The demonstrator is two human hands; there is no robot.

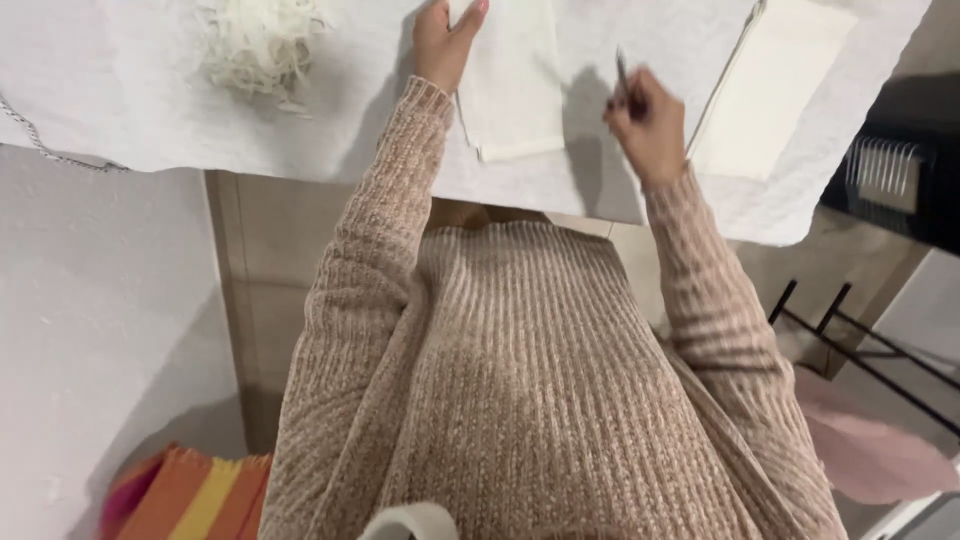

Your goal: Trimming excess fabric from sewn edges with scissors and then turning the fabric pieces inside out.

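Observation:
My left hand [443, 40] rests flat on the left edge of a folded white cloth piece [512, 90] that lies on the white-covered table [120, 90]. My right hand [645, 120] hovers just right of that cloth, its fingers closed around a thin dark pen-like tool [624, 78] that points up and away. A second folded white cloth piece [770, 90] lies to the right of my right hand. Both arms wear a ribbed beige-pink sweater.
A tangle of white thread scraps [262, 45] lies at the table's far left. A black appliance [895, 170] stands at the right. Below it are a black metal frame [850, 340] and a pink cushion [870, 450]. A striped orange fabric [190, 495] lies on the floor.

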